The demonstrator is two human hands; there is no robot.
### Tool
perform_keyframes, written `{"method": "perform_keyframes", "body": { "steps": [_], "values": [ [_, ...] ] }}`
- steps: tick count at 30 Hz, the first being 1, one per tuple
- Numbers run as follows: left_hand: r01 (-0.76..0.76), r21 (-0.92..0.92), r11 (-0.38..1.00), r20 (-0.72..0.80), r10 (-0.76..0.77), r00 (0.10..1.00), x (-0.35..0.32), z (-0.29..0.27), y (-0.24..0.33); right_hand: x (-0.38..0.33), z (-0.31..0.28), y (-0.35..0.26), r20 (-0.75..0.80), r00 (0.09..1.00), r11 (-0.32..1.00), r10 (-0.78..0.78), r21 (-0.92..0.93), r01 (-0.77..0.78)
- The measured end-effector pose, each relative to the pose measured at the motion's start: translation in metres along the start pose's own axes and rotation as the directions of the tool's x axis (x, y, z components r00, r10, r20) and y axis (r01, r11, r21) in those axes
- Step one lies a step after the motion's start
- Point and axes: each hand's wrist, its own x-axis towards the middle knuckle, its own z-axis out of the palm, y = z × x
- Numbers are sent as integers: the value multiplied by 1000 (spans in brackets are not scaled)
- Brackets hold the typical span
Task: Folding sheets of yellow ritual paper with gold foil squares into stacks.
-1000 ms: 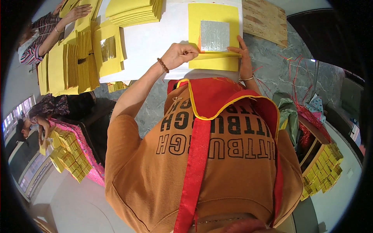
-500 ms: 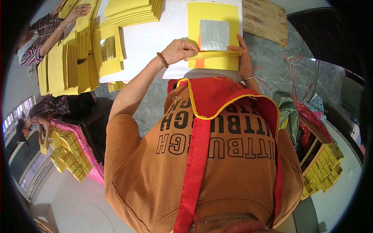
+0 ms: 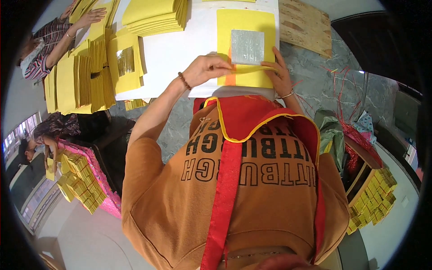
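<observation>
On the white table top (image 3: 157, 58) before me lies a yellow paper sheet (image 3: 245, 20) with a silver foil square (image 3: 247, 47) and an orange strip (image 3: 230, 77) at its left. A narrow yellow fold of paper (image 3: 250, 69) bows up below the foil, between my two hands. The fingers of my left hand (image 3: 209, 70) are closed at its left end, beaded bracelet at the wrist. My right hand (image 3: 280, 75) has its thumb and fingers around the right end, with the index finger stretched upward past the sheet's edge.
Stacks of yellow paper (image 3: 155, 15) stand at the far left, beside a gold-foil sheet (image 3: 126, 62). Another person's hand (image 3: 92, 17) rests on yellow sheets there. A wooden board (image 3: 306, 27) lies right of the table; bundled yellow packets (image 3: 371, 198) fill the lower right.
The yellow fold has gone from straight to bowed between my hands. My left fingers have loosened from a tight pinch and stretched out more. The whole view has shifted slightly.
</observation>
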Motion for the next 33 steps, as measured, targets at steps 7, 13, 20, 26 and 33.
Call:
{"method": "perform_keyframes", "body": {
  "steps": [7, 13, 20, 26, 33],
  "values": [
    [-197, 753, 627, -105, 410, 906, 11, 7, -25, 4, 3, -1, -76, 996, 991, 51, 128, -41],
    [-242, 872, 426, -43, 558, 829, 6, 5, -18, 18, -16, -37, -96, 971, 837, -220, -530, 137],
    [-383, 486, 785, -170, 515, 840, -13, 26, -28, 9, -32, -42, 353, 904, 804, -241, -449, 389],
    [87, 135, 987, -327, -38, 944, 7, 22, -8, 7, -14, -44, 60, 992, 993, 110, -49, -107],
    [174, -127, 977, -286, -204, 936, 24, 15, -5, 31, -10, -59, -85, 931, 863, 354, 414, -290]
  ]
}}
